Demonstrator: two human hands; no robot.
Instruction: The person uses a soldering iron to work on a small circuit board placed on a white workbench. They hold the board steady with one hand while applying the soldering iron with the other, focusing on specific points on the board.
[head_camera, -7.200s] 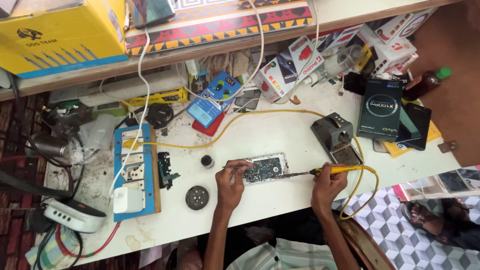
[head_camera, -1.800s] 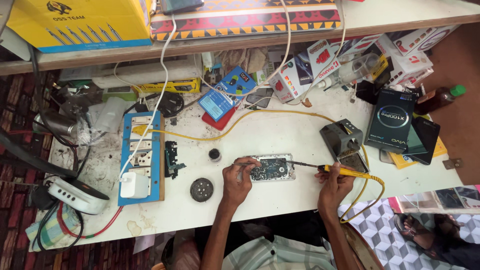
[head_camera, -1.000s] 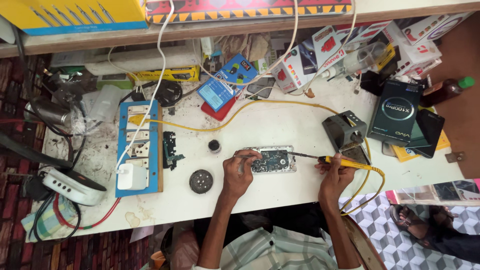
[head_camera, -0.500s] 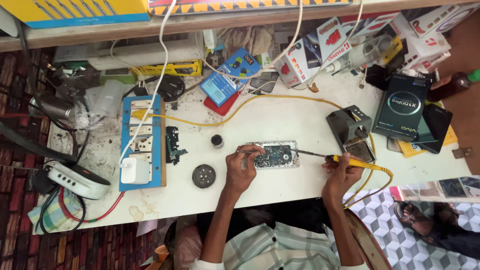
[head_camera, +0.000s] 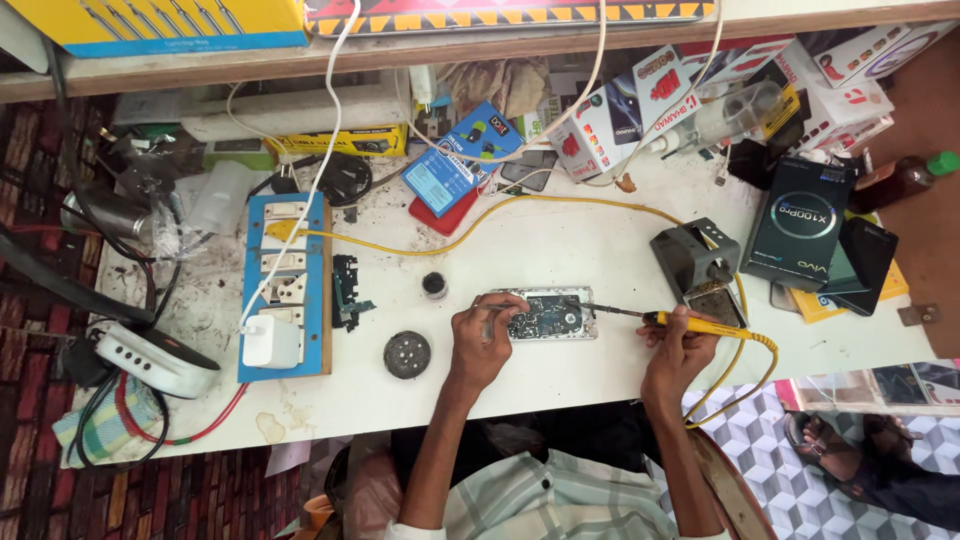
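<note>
Yellow-handled soldering iron (head_camera: 668, 320) sits clamped in the right hand (head_camera: 676, 350), its tip reaching toward 9 o'clock onto the opened phone (head_camera: 545, 315) at the white table's (head_camera: 560, 235) centre. The left hand (head_camera: 482, 338) rests on the phone's 9 o'clock end, fingers pinched on thin tweezers (head_camera: 492, 316). An iron stand (head_camera: 692, 262) sits at the phone's 2 o'clock.
</note>
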